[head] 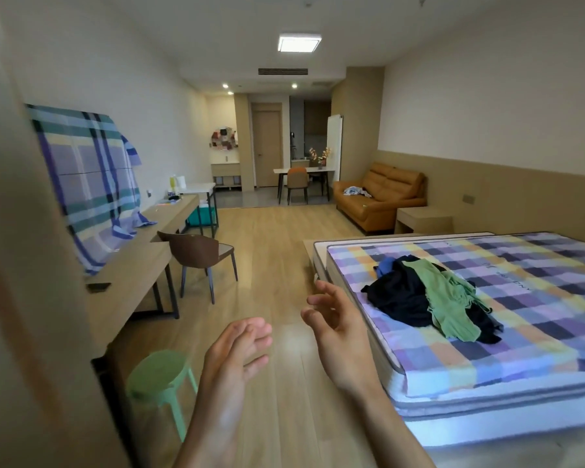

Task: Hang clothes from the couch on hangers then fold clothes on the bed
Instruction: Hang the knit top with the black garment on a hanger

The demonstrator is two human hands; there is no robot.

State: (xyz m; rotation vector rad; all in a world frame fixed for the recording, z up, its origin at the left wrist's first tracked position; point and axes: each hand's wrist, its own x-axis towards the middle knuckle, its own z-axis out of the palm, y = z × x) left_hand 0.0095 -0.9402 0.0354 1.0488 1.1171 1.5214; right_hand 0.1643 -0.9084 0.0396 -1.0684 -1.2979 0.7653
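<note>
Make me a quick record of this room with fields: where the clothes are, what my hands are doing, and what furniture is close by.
left hand: open, holds nothing
right hand: open, fingers relaxed, holds nothing
couch: orange, far side of the room, small heap of clothes on its seat
bed: plaid sheet, near right
pile on bed: green garment over dark garment, blue garment at the far edge
nearby: green stool; brown chair at the desk
hangers: none in view

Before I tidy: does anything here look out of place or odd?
Yes. A checked sheet hangs crooked at the left, its end trailing onto the desk. Clothes lie heaped on the bed and couch.
</note>
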